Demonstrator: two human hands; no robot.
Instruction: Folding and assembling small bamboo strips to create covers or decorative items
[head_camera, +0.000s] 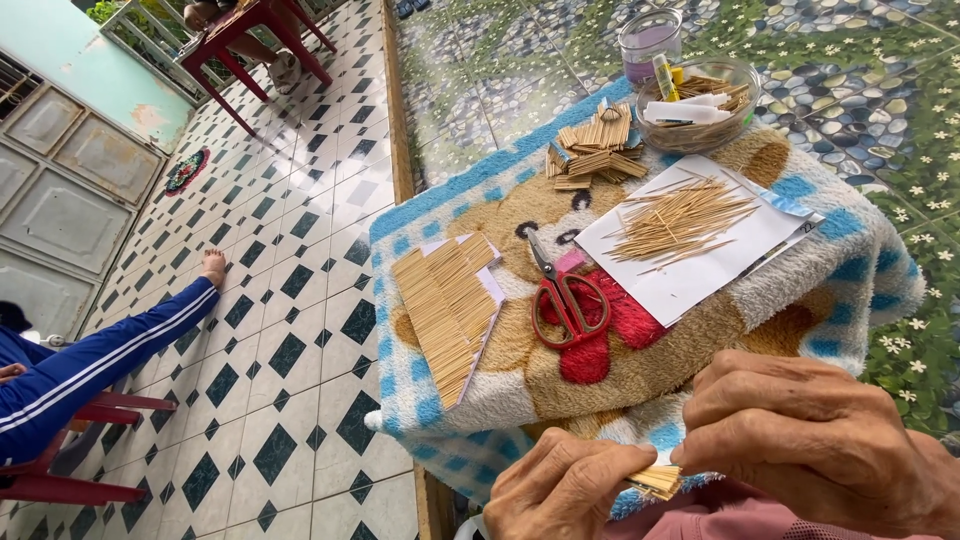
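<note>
Low in the view, my left hand (562, 487) and my right hand (815, 440) together pinch a small bundle of thin wooden sticks (657, 481) between their fingertips. Just beyond them a blue and tan towel (480, 395) with a bear picture covers a raised surface. On the towel lie a flat panel of glued sticks (445, 305), red-handled scissors (565, 297), a white paper sheet (700, 280) with loose sticks (680, 217), and a pile of short stick pieces (595, 152).
A glass bowl (698, 135) with sticks and a glue tube, and a clear cup (650, 45), stand at the towel's far edge. On the left, another person's blue-trousered leg (110, 355) stretches over the tiled floor. A red table (255, 35) stands far back.
</note>
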